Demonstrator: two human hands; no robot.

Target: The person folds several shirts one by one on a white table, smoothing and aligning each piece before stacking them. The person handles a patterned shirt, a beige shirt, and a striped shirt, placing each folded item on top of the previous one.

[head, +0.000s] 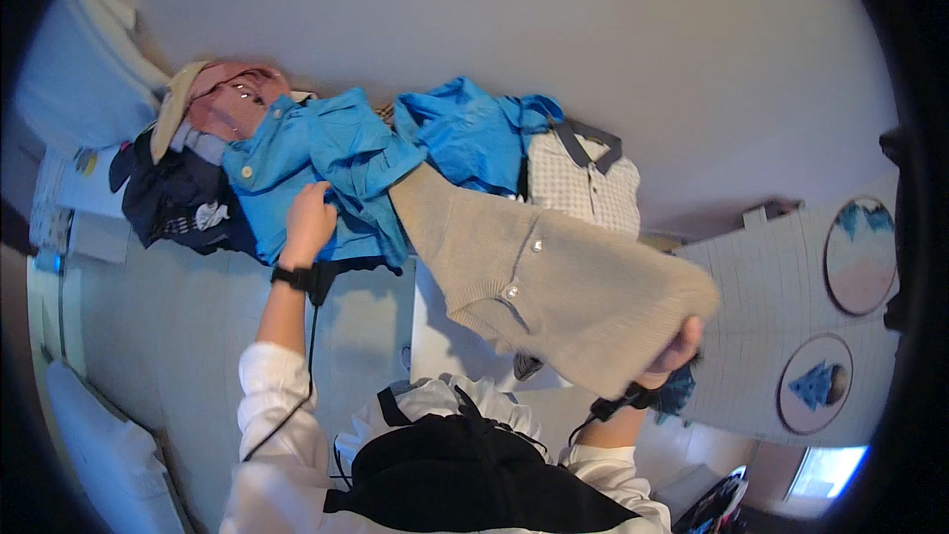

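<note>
My right hand [678, 348] grips one end of a beige knitted cardigan [571, 274], which has shiny round buttons and ribbed edging. The knit stretches leftward from that hand, and its far end meets a blue buttoned garment [289, 156]. On the lower part of this blue garment lies my left hand [310, 222]; its fingertips are partly hidden, so whether they pinch the cloth is unclear. Another blue garment [463, 133] lies behind the cardigan. Beside it is a checked polo shirt [586, 185] with a dark collar, partly covered by the cardigan.
At the left are dark clothes [185, 193], with a pink garment [233, 100] above them. A white surface [445, 326] shows beneath the cardigan. Round pictures [815, 384] hang on the panelled wall at the right. Black cords run from both wrist straps.
</note>
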